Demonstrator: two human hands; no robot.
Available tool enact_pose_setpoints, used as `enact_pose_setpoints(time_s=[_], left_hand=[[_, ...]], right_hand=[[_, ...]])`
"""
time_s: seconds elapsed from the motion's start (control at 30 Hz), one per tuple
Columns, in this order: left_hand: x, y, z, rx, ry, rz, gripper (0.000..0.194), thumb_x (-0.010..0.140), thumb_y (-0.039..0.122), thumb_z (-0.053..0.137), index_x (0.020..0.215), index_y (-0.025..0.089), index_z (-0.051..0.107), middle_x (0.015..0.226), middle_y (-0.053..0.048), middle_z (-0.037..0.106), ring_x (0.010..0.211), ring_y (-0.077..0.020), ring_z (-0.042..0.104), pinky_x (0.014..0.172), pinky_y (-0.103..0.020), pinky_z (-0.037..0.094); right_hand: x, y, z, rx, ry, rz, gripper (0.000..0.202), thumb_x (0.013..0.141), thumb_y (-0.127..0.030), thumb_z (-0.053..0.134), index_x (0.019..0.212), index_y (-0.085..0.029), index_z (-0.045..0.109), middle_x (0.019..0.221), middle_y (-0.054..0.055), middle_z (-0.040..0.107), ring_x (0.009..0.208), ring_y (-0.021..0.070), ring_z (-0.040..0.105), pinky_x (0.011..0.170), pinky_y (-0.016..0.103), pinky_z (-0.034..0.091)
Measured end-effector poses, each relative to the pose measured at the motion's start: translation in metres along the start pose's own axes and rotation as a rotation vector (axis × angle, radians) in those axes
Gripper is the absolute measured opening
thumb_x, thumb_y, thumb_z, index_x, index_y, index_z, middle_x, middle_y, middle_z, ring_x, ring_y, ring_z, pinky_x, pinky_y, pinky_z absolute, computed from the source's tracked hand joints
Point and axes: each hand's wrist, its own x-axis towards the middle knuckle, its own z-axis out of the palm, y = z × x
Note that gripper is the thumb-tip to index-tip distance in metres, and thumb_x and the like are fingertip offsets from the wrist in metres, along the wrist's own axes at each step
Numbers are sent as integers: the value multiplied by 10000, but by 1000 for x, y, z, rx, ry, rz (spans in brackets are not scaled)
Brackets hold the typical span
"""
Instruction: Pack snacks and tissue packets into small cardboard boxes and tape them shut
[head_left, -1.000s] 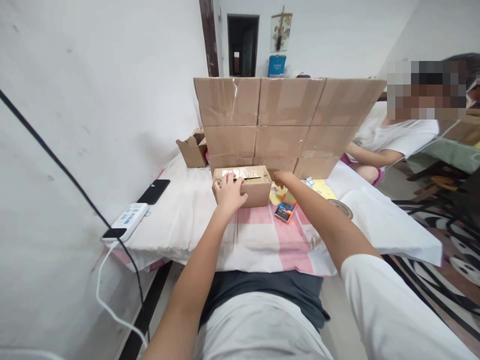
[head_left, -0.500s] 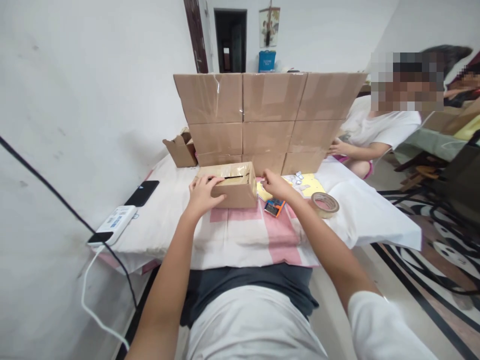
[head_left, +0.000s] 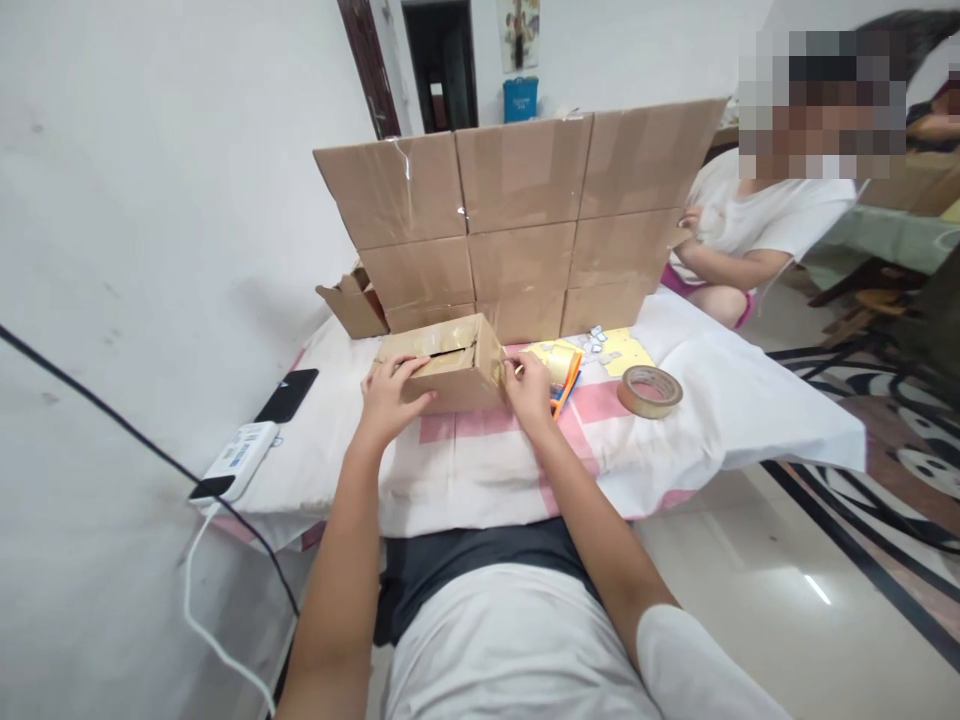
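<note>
A brown cardboard box (head_left: 465,388) lies on the table, with shiny tape and a dark slit along its top. My left hand (head_left: 391,395) grips its left part, thumb on the front side and fingers on top. At the box's right end, my right hand (head_left: 527,385) is closed in a pinch; what its fingertips hold is too small to make out. Just right of that hand lies an orange and blue item (head_left: 568,385), partly hidden. Farther right sits a roll of tape (head_left: 649,391).
Stacked cardboard boxes (head_left: 521,220) form a wall behind. An open carton (head_left: 355,303) stands at back left. A black phone (head_left: 286,395) and a white power strip (head_left: 238,460) lie at left. A person (head_left: 780,215) crouches at right.
My right hand has moved left and down to the box's right end. The orange and blue item now looks tilted up beside it. The view has shifted slightly.
</note>
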Motion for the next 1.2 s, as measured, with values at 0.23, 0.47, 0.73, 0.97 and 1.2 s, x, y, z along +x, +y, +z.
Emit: enact_pose_setpoints(time_s=[0.23,0.47,0.73,0.97,1.2], left_hand=[[-7,-1,-6,-30,-11,0,506,871,442,640,1359,342,549,1423,-72,523,1334,-320,473,1060,-506,297],[-4,-31,-7,-179,-4,94,510,838,482,673,1322,345,583,1382,-60,518,1333,-309,473,1124,-504,312],[4,-54,-10,-347,5,202,520,826,486,697,1301,298,603,1367,-86,540,1323,-287,498,1148,-474,361],[-6,-65,-9,-399,68,155,522,836,442,686,1322,285,578,1387,-95,523,1340,-295,478,1149,-506,352],[-14,-70,-8,-419,98,131,520,843,429,693,1332,311,563,1381,-78,515,1350,-284,467,1159,-497,350]], right_hand=[[-11,-14,4,231,-8,-53,214,911,-230,525,968,-182,725,908,67,627,835,189,590,769,316,497],[-36,-42,-3,366,-108,-99,264,949,-247,497,1038,-207,742,950,62,549,918,182,571,839,328,496],[-45,-52,-14,324,-73,-104,360,930,-198,469,1187,-250,715,970,58,571,908,173,575,779,313,502],[-29,-44,-14,399,-22,-40,256,904,-237,549,1034,-226,769,915,50,619,808,157,576,634,278,465],[-25,-67,-2,340,-76,-177,283,959,-244,502,1116,-258,737,977,58,626,891,178,602,723,312,503]])
